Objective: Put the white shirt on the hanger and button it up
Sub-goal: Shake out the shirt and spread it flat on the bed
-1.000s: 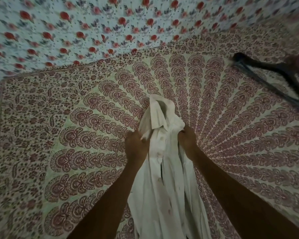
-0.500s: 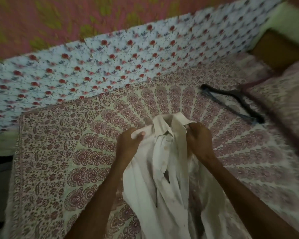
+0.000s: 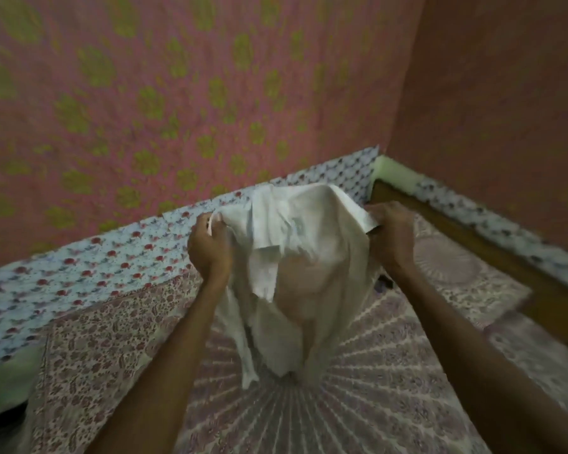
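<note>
The white shirt (image 3: 302,257) hangs in the air above the bed, spread open between my two hands, its lower part drooping toward the bedspread. My left hand (image 3: 209,249) grips the shirt's left edge near the collar. My right hand (image 3: 391,237) grips the opposite edge at about the same height. A small dark piece (image 3: 386,281) shows just below my right wrist beside the shirt; it may be part of the black hanger, most of which is hidden behind the shirt and my arm.
The bed is covered by a red-and-cream mandala bedspread (image 3: 358,404). A flowered cloth (image 3: 112,267) runs along the pink wall (image 3: 177,93). A wooden headboard (image 3: 505,267) and a patterned pillow (image 3: 446,263) lie at the right.
Both hands have lifted the shirt higher and pulled it apart, opening it wide. The view has tilted up to show the wall, and the hanger has gone out of clear sight.
</note>
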`<control>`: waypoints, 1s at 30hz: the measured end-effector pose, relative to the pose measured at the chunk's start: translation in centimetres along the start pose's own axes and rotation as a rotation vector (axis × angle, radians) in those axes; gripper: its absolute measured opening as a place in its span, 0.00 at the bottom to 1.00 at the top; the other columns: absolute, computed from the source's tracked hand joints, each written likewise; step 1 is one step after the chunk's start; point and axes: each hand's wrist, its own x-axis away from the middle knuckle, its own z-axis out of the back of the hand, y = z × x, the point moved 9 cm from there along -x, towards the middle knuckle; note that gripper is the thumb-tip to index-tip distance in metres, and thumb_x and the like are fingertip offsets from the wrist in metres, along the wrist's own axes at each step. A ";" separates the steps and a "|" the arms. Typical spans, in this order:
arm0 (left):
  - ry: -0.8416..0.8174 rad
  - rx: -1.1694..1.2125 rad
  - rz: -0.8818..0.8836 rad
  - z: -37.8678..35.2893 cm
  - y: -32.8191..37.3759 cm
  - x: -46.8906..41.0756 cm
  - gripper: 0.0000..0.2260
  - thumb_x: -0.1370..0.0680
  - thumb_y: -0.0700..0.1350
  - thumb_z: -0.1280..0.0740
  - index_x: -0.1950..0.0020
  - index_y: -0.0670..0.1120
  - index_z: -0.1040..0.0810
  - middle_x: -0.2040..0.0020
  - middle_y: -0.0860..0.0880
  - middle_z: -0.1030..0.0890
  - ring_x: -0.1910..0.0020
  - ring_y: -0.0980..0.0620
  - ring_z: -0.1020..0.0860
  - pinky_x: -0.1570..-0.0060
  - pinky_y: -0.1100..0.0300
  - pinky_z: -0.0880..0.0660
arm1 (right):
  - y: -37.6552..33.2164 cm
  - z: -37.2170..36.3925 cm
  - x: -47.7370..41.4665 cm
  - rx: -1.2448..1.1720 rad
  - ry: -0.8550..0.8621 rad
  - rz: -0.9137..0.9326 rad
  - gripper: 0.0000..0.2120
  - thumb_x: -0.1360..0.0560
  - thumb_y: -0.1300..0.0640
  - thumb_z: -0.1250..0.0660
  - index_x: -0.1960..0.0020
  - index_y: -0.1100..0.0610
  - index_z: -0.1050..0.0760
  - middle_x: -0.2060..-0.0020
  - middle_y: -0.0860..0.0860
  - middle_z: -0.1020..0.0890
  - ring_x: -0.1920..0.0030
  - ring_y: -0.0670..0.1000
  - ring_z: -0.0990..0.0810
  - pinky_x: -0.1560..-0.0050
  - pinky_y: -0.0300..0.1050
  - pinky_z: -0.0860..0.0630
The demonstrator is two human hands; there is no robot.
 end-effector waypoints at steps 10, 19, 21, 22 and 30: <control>-0.238 -0.040 -0.208 -1.4 16.2 1.4 0.09 0.16 0.43 0.44 0.47 0.39 0.27 0.57 0.45 0.27 0.58 0.48 0.29 0.62 0.57 0.38 | 3.9 11.6 -4.8 -0.156 -0.208 0.022 0.10 0.23 0.55 0.31 0.53 0.62 0.17 0.63 0.59 0.16 0.63 0.57 0.19 0.68 0.44 0.36; -0.453 0.052 -0.300 -1.5 21.6 2.5 0.08 0.25 0.54 0.29 0.59 0.51 0.21 0.64 0.49 0.23 0.61 0.55 0.26 0.61 0.59 0.31 | 7.5 20.2 -7.7 -0.386 -0.467 0.130 0.03 0.29 0.56 0.23 0.61 0.51 0.17 0.68 0.45 0.18 0.67 0.39 0.24 0.65 0.37 0.28; -0.337 0.085 -0.233 -0.5 21.5 2.5 0.11 0.25 0.57 0.30 0.60 0.51 0.24 0.61 0.50 0.26 0.59 0.54 0.27 0.59 0.57 0.32 | 8.4 21.9 -7.4 -0.497 -0.463 0.120 0.03 0.28 0.57 0.24 0.61 0.53 0.16 0.69 0.43 0.18 0.67 0.37 0.23 0.65 0.34 0.27; -0.311 0.094 -0.193 -0.2 21.3 2.5 0.12 0.25 0.58 0.30 0.61 0.51 0.25 0.63 0.51 0.26 0.61 0.55 0.27 0.60 0.58 0.32 | 9.2 22.3 -7.7 -0.543 -0.421 0.101 0.04 0.28 0.56 0.25 0.61 0.56 0.16 0.69 0.44 0.18 0.66 0.40 0.23 0.65 0.36 0.27; -0.317 0.094 -0.038 -0.6 22.6 5.0 0.15 0.25 0.53 0.28 0.68 0.51 0.28 0.59 0.46 0.26 0.59 0.50 0.27 0.58 0.55 0.31 | 14.0 23.9 -7.8 -0.569 -0.166 -0.053 0.17 0.30 0.45 0.25 0.67 0.58 0.18 0.74 0.48 0.27 0.70 0.46 0.31 0.67 0.44 0.38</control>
